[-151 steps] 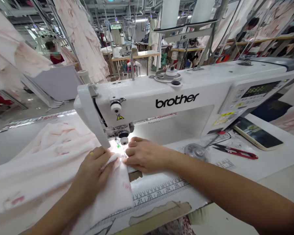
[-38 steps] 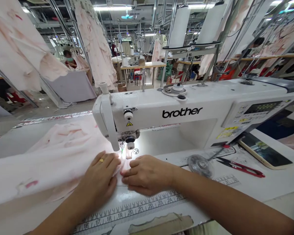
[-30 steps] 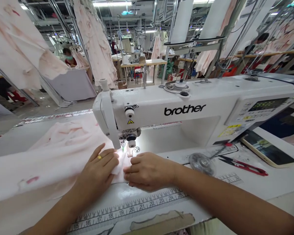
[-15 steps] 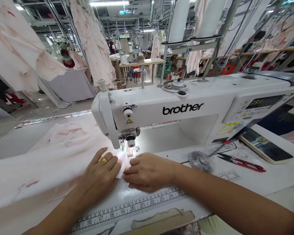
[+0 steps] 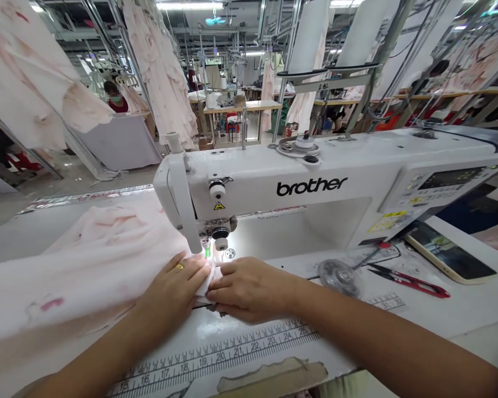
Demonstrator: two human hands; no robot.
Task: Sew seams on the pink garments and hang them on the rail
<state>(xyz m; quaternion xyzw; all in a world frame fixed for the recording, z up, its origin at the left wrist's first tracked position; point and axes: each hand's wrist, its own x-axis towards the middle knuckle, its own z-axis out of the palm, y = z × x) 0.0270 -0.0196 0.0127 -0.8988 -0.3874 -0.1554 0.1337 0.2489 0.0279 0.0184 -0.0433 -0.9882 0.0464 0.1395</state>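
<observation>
Pink fabric (image 5: 99,260): it lies on the counter (image 5: 460,315) to the left of the needle. Its near corner reaches under the presser foot (image 5: 218,255) of the Brother sewing machine (image 5: 311,185).

Left hand (image 5: 178,284): it lies flat on the fabric with the fingers a little apart and a ring (image 5: 179,267) on one finger. I judge that the flat palm keeps the loose cloth smooth and stops it from sliding.

Right hand (image 5: 244,287): the fingers are curled and their tips press on the small folded edge, touching the fingertips of the left hand. The thumb is hidden, so I cannot tell if it pinches the edge. It probably stays this near so that the edge is steered straight to the foot.

Printed ruler (image 5: 232,354): it runs along the front of the counter, just below both hands.

Thread snips (image 5: 410,276): they rest to the right, beside a metal disc (image 5: 340,276) and a phone (image 5: 448,257), well apart from the cloth.

Change over five seconds: a wide flap of fabric then hung over the ruler in front of the left hand; now the flap is gone and the ruler is bare.

Change over half a second: the hands have come closer, and the fingertips now meet on the edge.
</observation>
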